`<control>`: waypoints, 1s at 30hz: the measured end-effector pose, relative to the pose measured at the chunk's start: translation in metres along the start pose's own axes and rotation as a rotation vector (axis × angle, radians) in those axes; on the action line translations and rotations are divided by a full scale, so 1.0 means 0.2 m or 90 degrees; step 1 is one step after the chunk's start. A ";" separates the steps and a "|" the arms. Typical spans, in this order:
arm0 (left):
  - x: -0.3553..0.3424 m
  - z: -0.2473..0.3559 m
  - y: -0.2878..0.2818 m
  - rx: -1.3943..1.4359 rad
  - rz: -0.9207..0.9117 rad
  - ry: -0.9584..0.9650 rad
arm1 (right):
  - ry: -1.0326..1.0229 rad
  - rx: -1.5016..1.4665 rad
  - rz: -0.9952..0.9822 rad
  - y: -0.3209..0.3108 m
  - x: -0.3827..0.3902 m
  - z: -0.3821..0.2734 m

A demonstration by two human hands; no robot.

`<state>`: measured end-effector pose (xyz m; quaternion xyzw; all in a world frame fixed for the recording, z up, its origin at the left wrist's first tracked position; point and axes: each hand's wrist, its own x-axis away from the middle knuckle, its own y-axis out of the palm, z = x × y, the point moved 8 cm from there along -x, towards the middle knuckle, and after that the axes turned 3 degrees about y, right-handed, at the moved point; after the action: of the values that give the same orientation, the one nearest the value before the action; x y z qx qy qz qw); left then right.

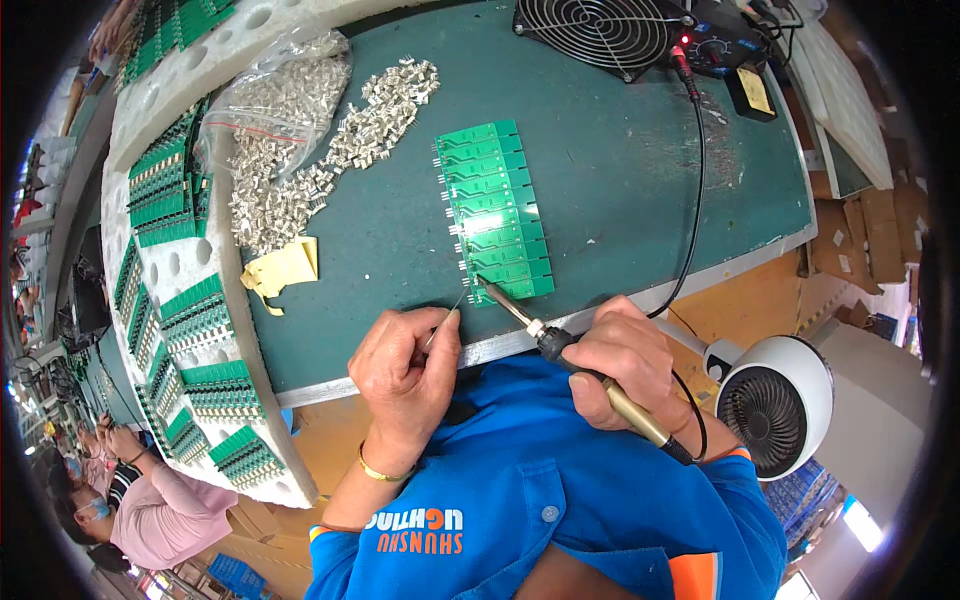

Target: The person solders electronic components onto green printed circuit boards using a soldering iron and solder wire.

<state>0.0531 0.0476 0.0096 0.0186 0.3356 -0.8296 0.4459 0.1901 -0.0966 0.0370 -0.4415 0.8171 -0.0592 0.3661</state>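
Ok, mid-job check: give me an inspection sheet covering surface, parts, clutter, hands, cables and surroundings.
Surface: green bench top, scuffed toward the right.
Parts: row of green circuit boards lying flat, pins along the left edge; soldering iron tip at the near end, contact unclear.
Clutter: heap of small silver parts beside a clear plastic bag holding more; yellow paper scrap.
Hands: left hand pinches thin wire; right hand grips the iron.
Cables: black cable arcs across the right side to the iron.
Surroundings: white foam tray of boards, left; black fan, back; white fan, right.
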 end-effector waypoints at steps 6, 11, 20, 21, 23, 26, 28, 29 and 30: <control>0.00 0.00 0.01 -0.005 -0.002 0.014 | 0.002 -0.010 0.005 0.01 0.00 0.01; -0.01 0.01 0.00 -0.012 -0.008 0.017 | 0.000 -0.009 0.006 0.01 0.00 0.01; -0.01 0.02 0.01 -0.032 -0.003 0.015 | 0.000 -0.001 0.012 0.01 0.00 0.01; -0.01 0.02 0.02 -0.030 -0.004 0.038 | 0.003 -0.001 0.012 0.01 0.00 0.01; 0.00 0.03 0.02 -0.026 -0.002 0.063 | 0.001 0.000 0.008 0.01 0.00 0.00; -0.01 0.04 0.02 -0.037 0.000 0.070 | 0.001 0.006 -0.003 0.01 0.00 0.00; -0.01 0.04 0.02 -0.037 -0.001 0.070 | 0.001 0.012 -0.011 0.01 0.00 0.00; -0.01 0.04 0.02 -0.037 -0.001 0.069 | -0.005 0.017 -0.017 0.01 0.00 -0.01; -0.01 0.04 0.02 -0.033 -0.003 0.068 | -0.010 0.021 -0.024 0.02 0.00 -0.01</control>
<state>0.0595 0.0429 0.0135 0.0506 0.3802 -0.8194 0.4260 0.1867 -0.0943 0.0373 -0.4509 0.8046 -0.0763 0.3788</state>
